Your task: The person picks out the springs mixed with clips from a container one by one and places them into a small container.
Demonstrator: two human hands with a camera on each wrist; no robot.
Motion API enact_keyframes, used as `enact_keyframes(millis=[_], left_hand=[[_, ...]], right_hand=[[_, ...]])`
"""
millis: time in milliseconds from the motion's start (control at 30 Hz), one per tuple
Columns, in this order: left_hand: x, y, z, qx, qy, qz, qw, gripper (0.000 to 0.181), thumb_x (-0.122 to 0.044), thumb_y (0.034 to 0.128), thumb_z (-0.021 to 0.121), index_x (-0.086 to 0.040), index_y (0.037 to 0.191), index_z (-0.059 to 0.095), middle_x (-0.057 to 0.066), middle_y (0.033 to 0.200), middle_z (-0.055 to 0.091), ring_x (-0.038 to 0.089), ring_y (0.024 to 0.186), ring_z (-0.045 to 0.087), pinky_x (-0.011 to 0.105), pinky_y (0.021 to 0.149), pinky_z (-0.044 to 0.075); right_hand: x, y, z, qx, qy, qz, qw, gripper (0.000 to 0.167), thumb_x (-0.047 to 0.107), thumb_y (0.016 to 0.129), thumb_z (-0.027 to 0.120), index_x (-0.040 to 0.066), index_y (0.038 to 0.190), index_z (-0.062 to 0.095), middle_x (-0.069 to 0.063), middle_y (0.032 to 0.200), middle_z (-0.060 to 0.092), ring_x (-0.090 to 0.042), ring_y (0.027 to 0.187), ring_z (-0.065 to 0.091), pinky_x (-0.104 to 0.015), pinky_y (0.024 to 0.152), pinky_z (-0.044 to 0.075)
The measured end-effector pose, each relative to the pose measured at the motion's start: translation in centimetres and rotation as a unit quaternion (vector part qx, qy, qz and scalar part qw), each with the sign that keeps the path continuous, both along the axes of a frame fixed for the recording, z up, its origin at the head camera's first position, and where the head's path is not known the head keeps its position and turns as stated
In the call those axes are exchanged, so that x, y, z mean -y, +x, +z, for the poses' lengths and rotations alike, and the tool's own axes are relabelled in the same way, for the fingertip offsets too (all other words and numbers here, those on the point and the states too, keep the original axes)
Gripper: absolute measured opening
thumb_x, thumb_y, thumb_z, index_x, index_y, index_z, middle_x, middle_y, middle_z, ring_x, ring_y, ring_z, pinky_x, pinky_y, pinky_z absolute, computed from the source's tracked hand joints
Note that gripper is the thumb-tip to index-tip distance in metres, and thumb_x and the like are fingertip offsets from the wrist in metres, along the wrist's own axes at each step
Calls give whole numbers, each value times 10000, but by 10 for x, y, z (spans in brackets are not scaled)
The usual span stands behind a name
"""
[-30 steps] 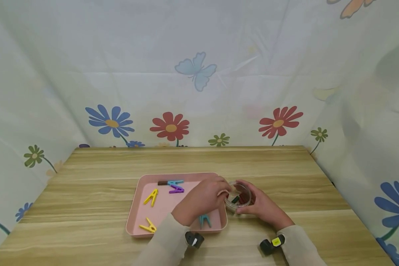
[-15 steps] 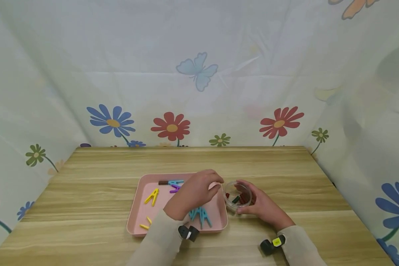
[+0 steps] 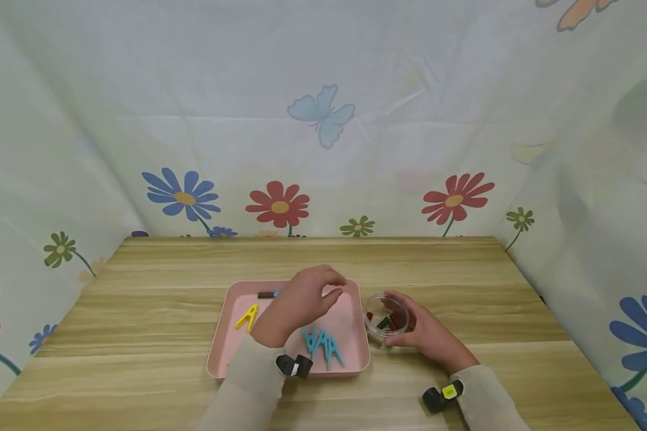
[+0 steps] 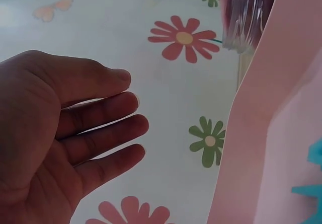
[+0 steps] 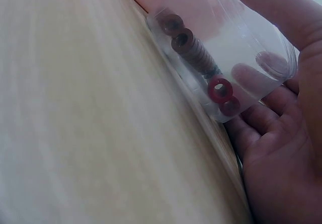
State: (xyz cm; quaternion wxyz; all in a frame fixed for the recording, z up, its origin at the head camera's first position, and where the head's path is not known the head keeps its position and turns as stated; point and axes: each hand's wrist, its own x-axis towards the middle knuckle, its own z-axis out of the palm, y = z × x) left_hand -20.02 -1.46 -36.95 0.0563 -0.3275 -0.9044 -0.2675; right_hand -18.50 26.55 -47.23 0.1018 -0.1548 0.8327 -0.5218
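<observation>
My left hand [image 3: 301, 299] hovers above the pink tray [image 3: 351, 311], fingers loosely bent with nothing in them, as the left wrist view confirms. To the tray's right, my right hand [image 3: 423, 330] grips a clear round jar [image 3: 380, 296], thumb on the near side and fingers round the far side. Inside the jar lie several small ribbed tubes [image 5: 195, 53], red, dark green and brownish. Blue clothespins [image 3: 322, 343] lie together in the tray's near right part. A yellow clothespin [image 3: 254, 315] is at its left, and a brown ribbed piece [image 3: 266, 295] lies near the back.
The wooden table [image 3: 167, 275] extends around the tray and jar. A patterned curtain [image 3: 388, 155] with flowers and a butterfly hangs behind it and along both sides. My left forearm [image 3: 242, 383] covers the tray's near left corner.
My left hand has drawn away leftward from the jar to above the tray. It uncovers the blue clothespins and now hides the purple one. My right hand keeps the jar in place.
</observation>
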Motion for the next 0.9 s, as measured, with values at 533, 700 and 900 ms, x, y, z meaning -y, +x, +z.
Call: enact_keyframes(millis=[533,700,900], left_hand=[[20,-7,4,656,-71,591,9961,187,-185,929,647,-88,1068,724,25,1023,693,218,992,648,378,876,551],[26,-9,5,873,-56,779,9931,178,-213,932,645,-117,1054,731,8,1018,690,217,991,641,360,864,556],[34,-11,4,951,-115,1041,9899,169,-226,922,657,-132,1041,734,-6,988,686,173,927,615,331,824,560]], right_hand=[[0,0,-1,-28,33,25,10000,937,334,719,846,254,1490,321,-20,1493,452,-250,1386,421,-291,1084,390],[0,0,0,-5,53,-1,10000,950,358,707,850,259,1490,321,-15,1489,457,-248,1392,414,-248,1077,384],[1,1,0,-1,21,-13,10000,968,355,703,853,231,1498,315,-7,1491,456,-241,1399,404,-222,1075,377]])
